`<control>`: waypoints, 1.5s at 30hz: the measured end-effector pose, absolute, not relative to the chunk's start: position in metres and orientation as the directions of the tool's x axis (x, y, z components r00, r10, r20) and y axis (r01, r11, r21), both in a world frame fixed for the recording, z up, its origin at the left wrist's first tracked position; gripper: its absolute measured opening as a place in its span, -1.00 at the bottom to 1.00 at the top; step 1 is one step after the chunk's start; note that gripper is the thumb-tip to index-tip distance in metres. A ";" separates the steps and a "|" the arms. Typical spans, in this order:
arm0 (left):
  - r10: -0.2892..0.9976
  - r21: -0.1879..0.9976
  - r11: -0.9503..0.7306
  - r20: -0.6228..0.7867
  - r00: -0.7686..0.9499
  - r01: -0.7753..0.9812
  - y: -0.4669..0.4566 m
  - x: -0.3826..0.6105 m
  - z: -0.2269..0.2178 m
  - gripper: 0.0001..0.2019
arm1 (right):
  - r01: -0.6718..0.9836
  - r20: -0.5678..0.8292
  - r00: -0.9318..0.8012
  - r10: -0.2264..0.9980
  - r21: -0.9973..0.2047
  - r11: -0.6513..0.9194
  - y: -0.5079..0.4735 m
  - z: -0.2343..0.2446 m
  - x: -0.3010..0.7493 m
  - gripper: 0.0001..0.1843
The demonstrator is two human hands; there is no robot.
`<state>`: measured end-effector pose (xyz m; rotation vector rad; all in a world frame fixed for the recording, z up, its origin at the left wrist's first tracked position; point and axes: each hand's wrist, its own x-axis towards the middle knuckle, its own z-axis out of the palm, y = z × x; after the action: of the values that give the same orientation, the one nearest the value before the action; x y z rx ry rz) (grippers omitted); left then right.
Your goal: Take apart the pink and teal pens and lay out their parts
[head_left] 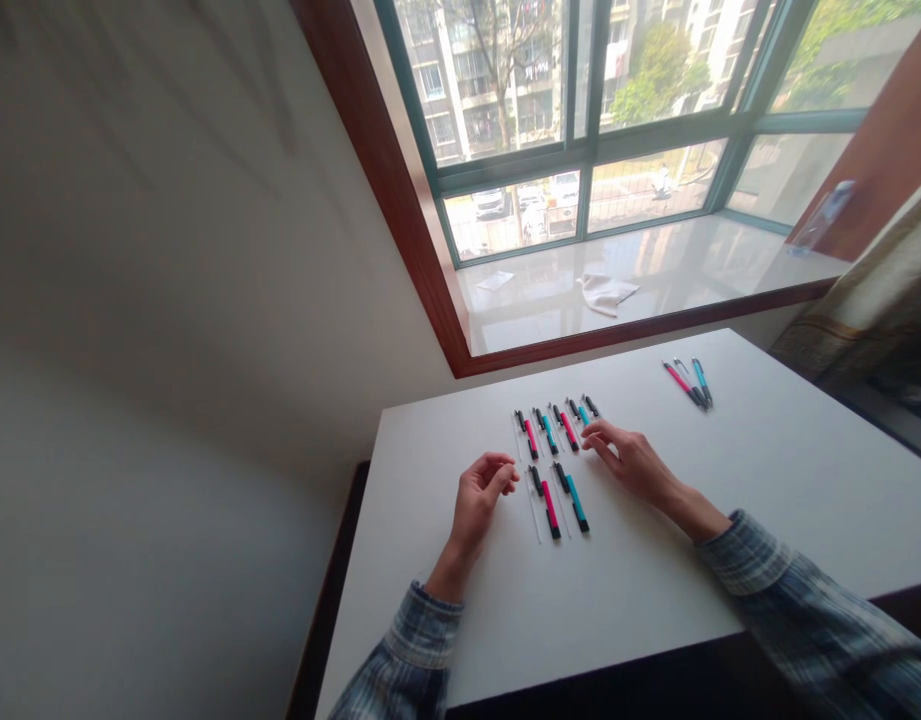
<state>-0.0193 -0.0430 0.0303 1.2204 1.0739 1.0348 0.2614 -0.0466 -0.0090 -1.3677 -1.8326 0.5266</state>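
Pen parts in two rows, with both hands close to them

The white tabletop (640,590) carries all the work. Above it are the person's two hands. The right hand (632,462) reaches with loosely bent fingers to the right end of the farther row, where it partly covers a teal barrel (583,413); one cannot tell if it grips this barrel or only touches it. The left hand (484,495) is curled narrow, just to the left of the nearer row; whether something small is between its fingertips cannot be told.

Well apart, at the far right, lies a small group of pens (677,378). Between the hands, the nearer row has a pink barrel (550,508) and a second teal barrel (575,495), with black pieces (536,480) and thin rods (533,508) beside them.

The step in hand seems to be the placing or picking of parts at the farther row's end. The next move probably calls for a light, exact pinch, without pushing the neighbouring parts.
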 end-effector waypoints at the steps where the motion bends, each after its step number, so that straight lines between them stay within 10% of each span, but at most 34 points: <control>1: 0.979 0.997 0.069 -0.063 0.194 -0.026 -0.043 -0.020 0.030 -0.80 | 0.612 0.334 -0.114 0.936 -0.719 0.331 -0.047 -0.009 0.260 -0.80; 14: 0.980 0.998 0.055 -0.049 0.194 -0.025 -0.042 -0.020 0.028 -0.81 | 0.551 0.533 -0.152 0.832 -0.653 0.519 -0.050 -0.001 0.244 -0.95; 45: 0.980 0.998 0.054 -0.050 0.193 -0.013 -0.042 -0.021 0.028 -0.79 | 0.504 0.441 -0.426 0.790 -0.610 0.612 -0.050 -0.016 0.228 -0.77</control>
<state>-0.0211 -0.0419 0.0278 1.2426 1.0770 1.0371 0.2281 -0.0503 -0.0158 -1.0144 -2.1134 0.5071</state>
